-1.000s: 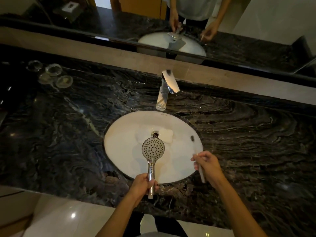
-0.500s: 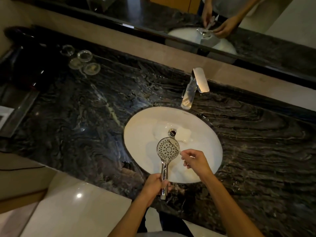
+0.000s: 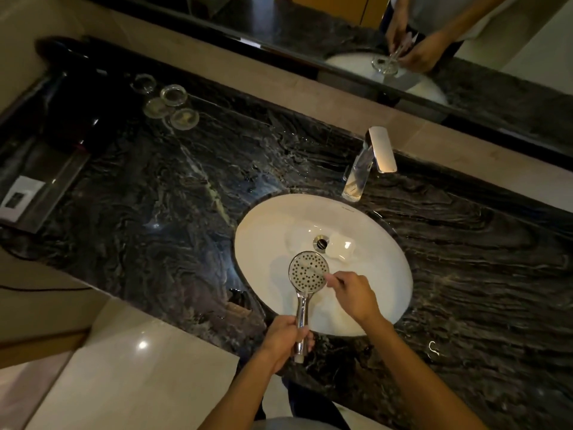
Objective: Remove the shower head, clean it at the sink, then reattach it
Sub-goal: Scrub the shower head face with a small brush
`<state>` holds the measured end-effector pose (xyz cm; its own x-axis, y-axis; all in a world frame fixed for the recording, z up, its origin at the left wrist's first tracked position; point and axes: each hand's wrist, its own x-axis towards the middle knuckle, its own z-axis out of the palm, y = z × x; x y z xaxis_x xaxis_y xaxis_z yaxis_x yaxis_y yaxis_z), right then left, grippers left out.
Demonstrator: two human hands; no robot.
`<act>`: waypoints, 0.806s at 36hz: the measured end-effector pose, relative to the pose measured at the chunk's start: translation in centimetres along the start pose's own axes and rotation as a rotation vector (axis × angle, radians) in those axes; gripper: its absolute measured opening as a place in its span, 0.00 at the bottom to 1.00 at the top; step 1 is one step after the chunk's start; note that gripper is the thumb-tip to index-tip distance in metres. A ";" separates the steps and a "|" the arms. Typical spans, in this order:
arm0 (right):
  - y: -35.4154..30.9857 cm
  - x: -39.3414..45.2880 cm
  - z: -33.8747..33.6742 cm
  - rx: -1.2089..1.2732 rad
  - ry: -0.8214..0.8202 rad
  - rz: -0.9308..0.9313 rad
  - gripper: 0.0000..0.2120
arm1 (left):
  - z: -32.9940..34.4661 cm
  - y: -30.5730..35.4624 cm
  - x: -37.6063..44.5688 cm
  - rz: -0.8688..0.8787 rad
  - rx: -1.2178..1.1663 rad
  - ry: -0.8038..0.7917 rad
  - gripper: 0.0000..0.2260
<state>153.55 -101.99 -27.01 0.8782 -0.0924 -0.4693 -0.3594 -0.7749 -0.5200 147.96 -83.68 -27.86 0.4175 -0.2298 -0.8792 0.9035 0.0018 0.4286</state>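
Two hands share the work low in the frame, just right of centre: the left hand (image 3: 286,336) is wrapped round the chrome handle of the shower head (image 3: 308,270), holding its nozzle face up over the near part of the white sink (image 3: 260,243), while the right hand (image 3: 353,294) pinches a thin pale tool, seemingly a small brush, whose tip lies on the face's right edge. To scrub well, the handle grip should probably stay firm so the face does not twist, with short strokes worked across every row of holes. Keeping the head above the basin, below the tap (image 3: 369,162) at upper right, would likely catch drips.
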 end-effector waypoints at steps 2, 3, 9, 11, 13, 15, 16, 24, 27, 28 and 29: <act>-0.5 1.0 -1.2 0.004 0.065 0.027 0.22 | 0.0 0.0 -0.1 0.002 0.001 0.001 0.06; -0.7 1.5 -1.6 0.000 0.074 0.032 0.22 | 0.1 -0.1 -0.1 0.004 0.002 0.004 0.06; -1.3 0.6 -0.5 -0.059 -0.090 -0.013 0.20 | 0.1 -0.1 0.0 0.001 -0.018 0.017 0.06; -1.2 -0.2 0.4 -0.135 -0.136 -0.055 0.21 | 0.1 0.0 -0.1 -0.005 -0.038 0.024 0.06; -1.2 -0.4 0.7 -0.150 -0.132 -0.065 0.21 | 0.0 0.1 -0.1 -0.006 -0.058 0.023 0.07; -1.4 0.1 0.3 -0.151 -0.098 -0.039 0.21 | 0.0 0.1 -0.3 -0.002 -0.067 0.013 0.08; -1.6 0.5 -0.1 -0.156 -0.065 -0.019 0.22 | 0.0 0.2 -0.3 0.000 -0.062 0.010 0.08; -1.9 1.5 -1.0 -0.108 -0.021 0.014 0.23 | 0.1 0.0 -0.1 -0.024 -0.068 0.031 0.06; -1.2 -0.2 0.8 -0.147 -0.087 -0.028 0.23 | 0.0 0.0 0.1 -0.037 -0.072 0.031 0.06; -0.9 -0.6 1.1 -0.155 -0.102 -0.041 0.22 | 0.0 0.0 0.1 -0.042 -0.071 0.033 0.07; -0.7 -0.7 1.2 -0.155 -0.111 -0.050 0.21 | 0.0 0.1 0.2 -0.046 -0.068 0.035 0.07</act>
<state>152.80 -100.59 -27.16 0.8504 0.0115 -0.5259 -0.2557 -0.8647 -0.4324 148.13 -83.76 -27.96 0.3774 -0.1966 -0.9049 0.9258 0.0584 0.3734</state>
